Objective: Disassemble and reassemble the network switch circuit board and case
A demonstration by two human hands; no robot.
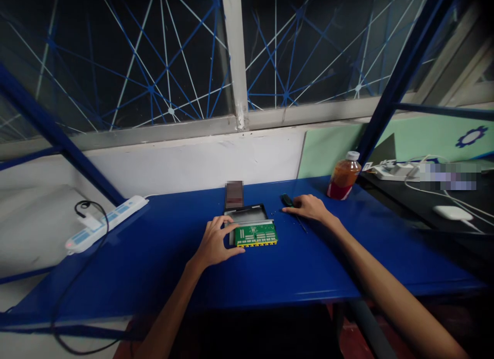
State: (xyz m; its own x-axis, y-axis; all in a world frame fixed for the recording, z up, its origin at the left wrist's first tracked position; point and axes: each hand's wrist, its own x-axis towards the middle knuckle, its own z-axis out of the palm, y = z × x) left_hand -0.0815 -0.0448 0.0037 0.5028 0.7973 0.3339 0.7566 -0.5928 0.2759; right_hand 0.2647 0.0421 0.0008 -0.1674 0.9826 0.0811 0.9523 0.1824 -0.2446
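My left hand (pixel 218 241) holds the left end of a green circuit board (pixel 257 234), with the thumb at its near edge and the fingers at the far side. Yellow connectors run along the board's near edge. Just behind it lies an open black-rimmed metal case (pixel 249 215), partly covered by the board and my fingers. To the right, my right hand (pixel 311 208) is closed over a screwdriver (pixel 286 200) on the table. Its dark handle sticks out beyond the fingers and its thin shaft points toward me. A few tiny screws (pixel 273 213) lie between case and hand.
A dark brown flat object (pixel 234 194), partly blurred, stands behind the case. On the blue table (pixel 285 276) are a white power strip (pixel 108 225) with a black cable at left and a drink bottle (pixel 345 176) at right. A white charger (pixel 452 213) and cables lie farther right.
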